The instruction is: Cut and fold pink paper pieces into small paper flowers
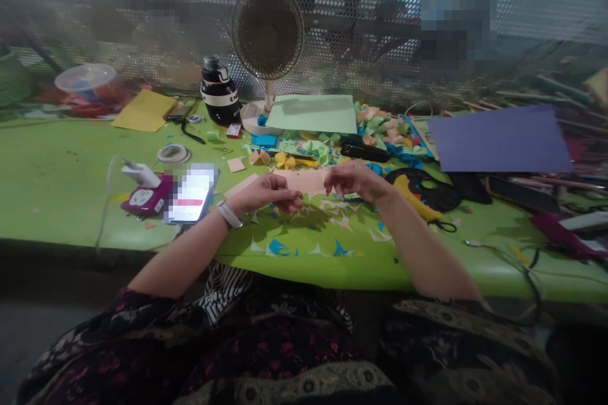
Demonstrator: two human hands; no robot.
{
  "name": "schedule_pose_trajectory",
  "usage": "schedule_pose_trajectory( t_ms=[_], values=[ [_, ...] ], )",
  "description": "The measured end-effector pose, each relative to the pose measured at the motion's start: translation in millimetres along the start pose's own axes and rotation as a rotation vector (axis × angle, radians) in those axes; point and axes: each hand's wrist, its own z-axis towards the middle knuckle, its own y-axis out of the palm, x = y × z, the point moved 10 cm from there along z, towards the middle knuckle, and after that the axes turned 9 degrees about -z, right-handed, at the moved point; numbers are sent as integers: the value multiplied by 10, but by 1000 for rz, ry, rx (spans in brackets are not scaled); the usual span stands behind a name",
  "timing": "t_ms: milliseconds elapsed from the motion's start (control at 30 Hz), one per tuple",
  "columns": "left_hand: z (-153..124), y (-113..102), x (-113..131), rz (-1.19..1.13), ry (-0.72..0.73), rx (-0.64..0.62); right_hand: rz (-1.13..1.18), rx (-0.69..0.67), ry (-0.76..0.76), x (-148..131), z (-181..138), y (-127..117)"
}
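Observation:
My left hand (270,193) hovers over the near middle of the green table, palm turned inward. Its fingers are loosely bent and apart, with nothing visible in them. Facing it, my right hand (355,180) hangs with fingers curled downward and apart by the right end of a peach paper strip (306,180); I cannot tell whether they touch it. Nothing shows in its grip. Behind the hands lie a folded yellow paper flower (286,161) and a peach folded piece (259,157). Pointed paper offcuts (339,215) are scattered below the hands.
Left are a phone (192,195), a purple power adapter (148,196) and a tape roll (173,154). A black bottle (220,93), fan (267,30) and green sheet (313,112) stand or lie behind. Right are a yellow tool (415,199), a purple sheet (503,139) and cables.

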Motion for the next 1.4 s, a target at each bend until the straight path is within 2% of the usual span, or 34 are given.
schedule_pose_trajectory(
  t_ms=[133,267,433,533,600,767,867,967,1067,1133,1233,1333,1400],
  values=[
    [-3,88,-29,5,-41,-59,-85,-37,-41,-108,-32,212],
    [1,22,24,-8,-3,-38,-98,2,-49,-137,-51,180],
    [-14,-210,205,-93,166,126,118,221,-14,-31,0,-68],
    [-27,-249,242,-131,230,214,257,347,18,62,16,-41],
    [-10,-197,221,-144,235,217,281,333,37,101,36,107],
    [16,-181,179,-182,241,271,213,173,55,115,57,497],
    [-12,-229,204,-202,256,313,129,122,42,76,46,588],
    [-30,-225,237,-150,258,304,63,109,21,20,24,581],
    [-39,-263,257,-118,269,319,-43,119,-49,-76,-14,489],
    [-31,-297,236,-152,255,324,-118,231,-148,-177,-58,313],
    [-7,-297,186,-197,214,301,-295,411,-376,-379,-161,110],
    [6,-246,157,-189,180,264,-491,380,-555,-485,-185,202],
    [7,-205,154,-175,171,239,-528,336,-598,-478,-169,270]
  ],
)
